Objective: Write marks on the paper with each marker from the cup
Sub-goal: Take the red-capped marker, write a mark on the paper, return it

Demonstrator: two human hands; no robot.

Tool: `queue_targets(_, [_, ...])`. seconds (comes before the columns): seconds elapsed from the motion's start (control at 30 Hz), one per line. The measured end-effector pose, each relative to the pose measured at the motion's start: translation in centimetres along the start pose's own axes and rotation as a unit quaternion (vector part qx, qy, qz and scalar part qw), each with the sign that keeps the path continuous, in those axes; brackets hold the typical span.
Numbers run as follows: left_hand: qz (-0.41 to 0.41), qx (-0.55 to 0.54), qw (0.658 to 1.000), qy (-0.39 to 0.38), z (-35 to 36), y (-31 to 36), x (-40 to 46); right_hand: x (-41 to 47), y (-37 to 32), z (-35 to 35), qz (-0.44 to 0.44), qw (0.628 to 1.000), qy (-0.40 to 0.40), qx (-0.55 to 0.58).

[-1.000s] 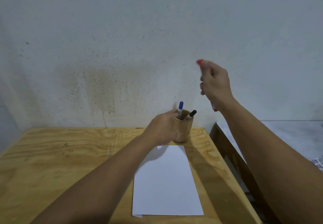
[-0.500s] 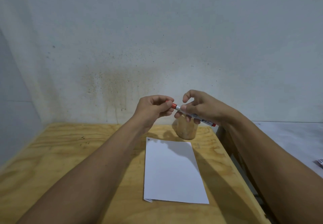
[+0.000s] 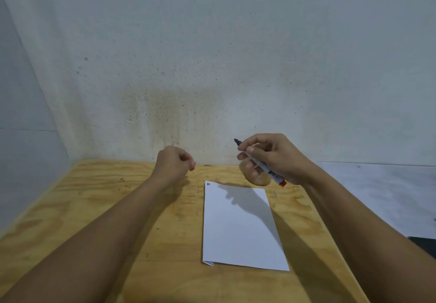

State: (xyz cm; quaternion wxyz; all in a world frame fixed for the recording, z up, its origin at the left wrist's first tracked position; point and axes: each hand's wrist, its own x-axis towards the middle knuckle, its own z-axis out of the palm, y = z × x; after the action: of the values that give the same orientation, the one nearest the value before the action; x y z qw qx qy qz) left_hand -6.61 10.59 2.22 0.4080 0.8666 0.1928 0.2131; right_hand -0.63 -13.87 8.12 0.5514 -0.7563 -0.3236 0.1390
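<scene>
Above the wooden table (image 3: 94, 208), both hands raised, marker uncapped.
Right hand (image 3: 274, 156) pinches the marker (image 3: 262, 164) between thumb and fingers, dark tip up-left, red end down-right near the wrist, held over the far end of the paper (image 3: 240, 227). Left hand (image 3: 174, 163) curled closed, bit of red showing in the fingers, probably the cap (image 3: 188, 159) but too small to tell. Paper lies flat on table, small dark marks at its top-left corner. Cup (image 3: 257, 178) just behind the paper's far edge, mostly hidden by right hand; contents not visible.
</scene>
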Motion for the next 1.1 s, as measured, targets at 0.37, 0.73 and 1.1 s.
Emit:
queue_targets(0.37, [0.000, 0.115, 0.993, 0.010, 2.5, -5.6, -0.6, 0.9, 3.2, 1.9, 0.042, 0.953, -0.018, 0.300])
queue_targets(0.73, [0.221, 0.118, 0.963, 0.095, 3.4, -5.5, -3.7, 3.4, 7.1, 4.8, 0.084, 0.964, 0.151, 0.201])
queue_targets(1.1, [0.226, 0.131, 0.964, -0.058, 5.9, -6.3, -5.5, 5.0, 9.8, 8.4, 0.087, 0.973, 0.175, 0.121])
